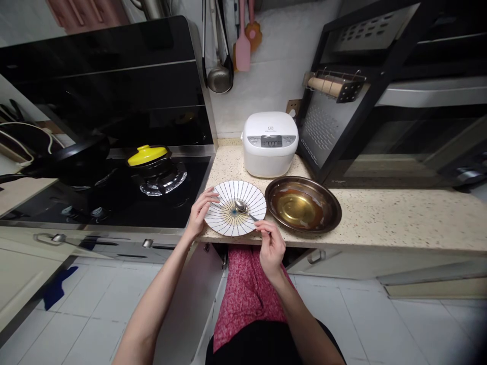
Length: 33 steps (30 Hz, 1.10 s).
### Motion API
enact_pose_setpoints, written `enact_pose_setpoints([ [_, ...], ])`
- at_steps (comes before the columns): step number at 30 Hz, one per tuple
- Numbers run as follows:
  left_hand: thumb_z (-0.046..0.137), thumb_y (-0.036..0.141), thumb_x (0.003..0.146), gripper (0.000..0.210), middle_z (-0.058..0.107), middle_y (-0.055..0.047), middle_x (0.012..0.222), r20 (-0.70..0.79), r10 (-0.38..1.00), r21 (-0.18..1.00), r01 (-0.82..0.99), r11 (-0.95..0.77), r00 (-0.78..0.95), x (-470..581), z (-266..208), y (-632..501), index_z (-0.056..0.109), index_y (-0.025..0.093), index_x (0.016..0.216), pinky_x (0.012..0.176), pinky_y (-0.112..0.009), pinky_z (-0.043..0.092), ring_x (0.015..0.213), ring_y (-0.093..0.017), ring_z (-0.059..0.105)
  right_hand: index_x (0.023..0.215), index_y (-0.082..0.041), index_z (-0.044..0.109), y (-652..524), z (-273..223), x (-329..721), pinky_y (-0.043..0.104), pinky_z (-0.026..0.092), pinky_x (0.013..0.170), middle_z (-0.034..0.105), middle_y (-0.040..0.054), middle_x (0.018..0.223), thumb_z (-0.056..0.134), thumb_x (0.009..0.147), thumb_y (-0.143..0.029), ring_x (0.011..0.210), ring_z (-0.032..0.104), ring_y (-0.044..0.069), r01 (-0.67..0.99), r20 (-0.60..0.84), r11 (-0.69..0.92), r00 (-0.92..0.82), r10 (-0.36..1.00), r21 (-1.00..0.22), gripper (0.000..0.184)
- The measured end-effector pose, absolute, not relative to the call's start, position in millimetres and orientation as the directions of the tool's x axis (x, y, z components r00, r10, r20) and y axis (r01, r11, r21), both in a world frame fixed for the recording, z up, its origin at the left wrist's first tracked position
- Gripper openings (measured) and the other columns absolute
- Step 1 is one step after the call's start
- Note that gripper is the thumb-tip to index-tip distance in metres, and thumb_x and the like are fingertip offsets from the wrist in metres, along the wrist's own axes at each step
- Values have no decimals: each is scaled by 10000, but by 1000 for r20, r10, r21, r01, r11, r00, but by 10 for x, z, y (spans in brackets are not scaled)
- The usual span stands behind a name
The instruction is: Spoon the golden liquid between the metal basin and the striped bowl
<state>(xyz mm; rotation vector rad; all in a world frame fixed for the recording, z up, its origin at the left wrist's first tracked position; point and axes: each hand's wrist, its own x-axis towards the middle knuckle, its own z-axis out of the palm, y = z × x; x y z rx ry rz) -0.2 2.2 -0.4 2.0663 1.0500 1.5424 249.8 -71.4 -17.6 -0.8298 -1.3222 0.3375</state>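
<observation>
Right hand (271, 246) pinches a metal spoon (241, 206), its bowl at the centre of a striped plate (228, 226); the left hand (198, 213) spreads its fingers over the rim. The spoon is at the plate, not yet let go. The countertop (399, 218) edge lies near; a metal basin (335, 213) sits just right, with open room beyond.

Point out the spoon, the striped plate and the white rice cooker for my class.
Spoon (241, 207): head view, on its bowl.
Striped plate (233, 224): head view, on its bare near side.
White rice cooker (270, 144): head view, on its front panel.
</observation>
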Motion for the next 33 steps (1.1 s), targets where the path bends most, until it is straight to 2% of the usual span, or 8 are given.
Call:
enact_pose_setpoints([
  [22,463,470,1061,420,734,-124,1257,649,750,677,352,-646,128,1,2,16,784,204,1011,1251,-617,366,1465,-352,519,928,-230,679,-819,-103,2632,372,600,835,756,43,927,491,1060,-197,911,733,190,209,697,669,314,645,-713,232],
  [33,467,462,1061,411,737,-123,1244,653,747,676,349,-649,126,11,16,14,783,205,1002,1245,-614,374,1460,-352,527,931,-231,661,-874,70,2734,366,606,799,740,36,900,509,1056,-206,869,731,187,226,715,692,390,580,-685,199],
])
